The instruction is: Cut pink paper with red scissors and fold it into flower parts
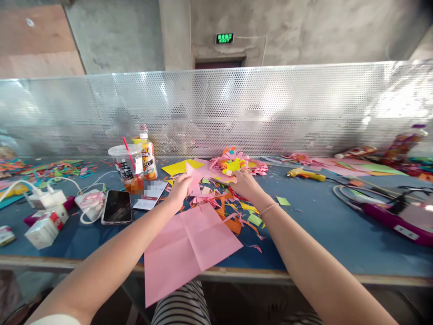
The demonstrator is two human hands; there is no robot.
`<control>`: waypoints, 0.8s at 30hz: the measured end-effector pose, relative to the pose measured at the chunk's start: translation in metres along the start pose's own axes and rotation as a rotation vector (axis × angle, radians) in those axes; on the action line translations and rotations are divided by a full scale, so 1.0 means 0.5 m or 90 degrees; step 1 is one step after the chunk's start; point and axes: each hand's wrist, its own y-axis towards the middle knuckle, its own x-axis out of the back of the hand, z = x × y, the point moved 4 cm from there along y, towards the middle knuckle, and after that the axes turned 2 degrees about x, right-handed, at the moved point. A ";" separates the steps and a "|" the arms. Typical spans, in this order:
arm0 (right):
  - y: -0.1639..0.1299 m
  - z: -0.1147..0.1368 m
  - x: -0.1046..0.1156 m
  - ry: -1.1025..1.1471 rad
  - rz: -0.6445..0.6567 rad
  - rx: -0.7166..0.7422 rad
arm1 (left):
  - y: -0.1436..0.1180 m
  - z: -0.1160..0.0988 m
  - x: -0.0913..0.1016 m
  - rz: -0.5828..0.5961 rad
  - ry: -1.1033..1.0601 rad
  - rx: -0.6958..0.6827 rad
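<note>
Left hand point(180, 192) pinching pink paper piece point(193, 175) just beyond creased pink sheet point(194, 239), right hand point(246, 184) beyond its far corner near yellow paper flower point(236, 164), grip can't tell.

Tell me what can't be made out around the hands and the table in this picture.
All in the head view:
- Right hand: exact grip, hidden by its own back.
- Tabletop beneath the large pink sheet: covered by it.
- Right-side purple power strip: end cut off by the right edge.
- Shapes behind the perforated panel: blurred by its mesh.
</note>
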 end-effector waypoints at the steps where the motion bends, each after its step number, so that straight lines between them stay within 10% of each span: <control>1: -0.001 0.019 0.006 0.082 -0.032 0.027 | -0.001 0.001 -0.002 0.013 0.018 0.000; 6: -0.018 0.119 0.006 0.476 0.040 0.147 | -0.011 -0.007 -0.020 0.101 0.050 -0.056; 11: -0.027 0.131 -0.012 0.616 0.054 0.053 | -0.012 -0.010 -0.021 0.082 0.052 -0.077; 24: -0.028 0.132 -0.016 0.548 0.034 0.042 | -0.052 -0.025 -0.056 0.196 -0.005 -0.012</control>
